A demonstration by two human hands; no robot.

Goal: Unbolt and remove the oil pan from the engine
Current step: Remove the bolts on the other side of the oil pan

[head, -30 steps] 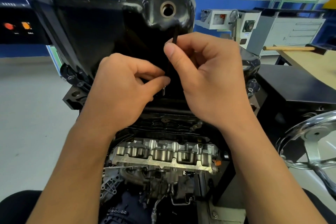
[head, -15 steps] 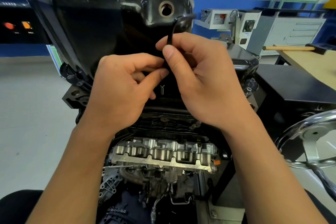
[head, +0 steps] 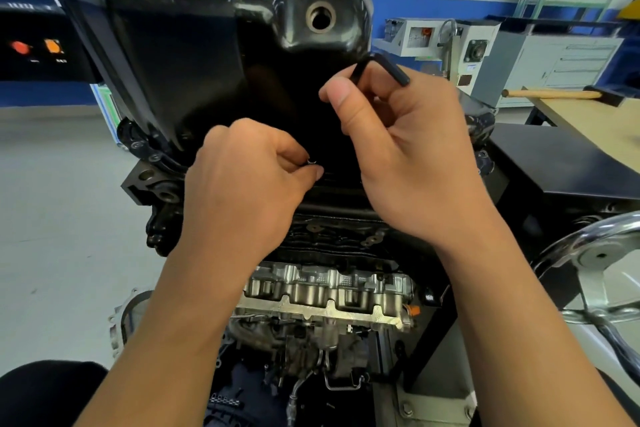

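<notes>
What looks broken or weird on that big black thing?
Nothing looks broken. The oil pan has a round hole near its top with no plug in it. No spill shows.

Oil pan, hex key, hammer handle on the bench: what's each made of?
Oil pan: probably pressed steel, gloss black paint; sharp highlights along its formed ridges. Hex key: likely steel, matte black finish; barely any shine. Hammer handle: wood, apparently, plain pale tan shaft.

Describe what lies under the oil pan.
Below the oil pan, the engine's silver casting shows. The pan's near edge is covered by the left hand, pinching a bolt, and the right hand, gripping a hex key.
</notes>
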